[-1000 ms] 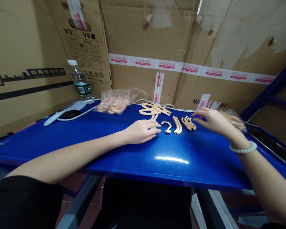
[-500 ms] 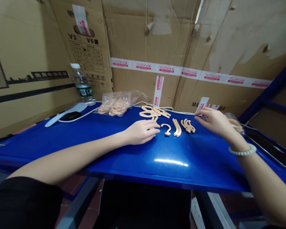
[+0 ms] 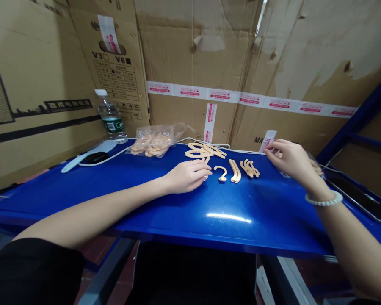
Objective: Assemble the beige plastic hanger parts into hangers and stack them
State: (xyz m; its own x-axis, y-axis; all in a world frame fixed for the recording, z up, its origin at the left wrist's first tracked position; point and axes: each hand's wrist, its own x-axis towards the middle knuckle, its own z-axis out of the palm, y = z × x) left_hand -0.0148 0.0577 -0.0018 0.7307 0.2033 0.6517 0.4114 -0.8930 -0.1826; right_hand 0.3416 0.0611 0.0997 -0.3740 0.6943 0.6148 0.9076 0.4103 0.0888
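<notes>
The blue table ran along a cardboard box printed "V3" and "V6". My right hand was half curled near a clear bag, my left hand loosely bent over pale strips; whether either set of fingers gripped anything, I couldn't tell. Between them lay a pale hook.

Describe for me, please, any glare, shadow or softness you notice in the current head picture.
Head view: a bright glare streak lies on the blue table, toward its front edge; head view: a soft dark patch, probably shadow, lies below the right hand; head view: small print on the cardboard box looks too soft to read.
</notes>
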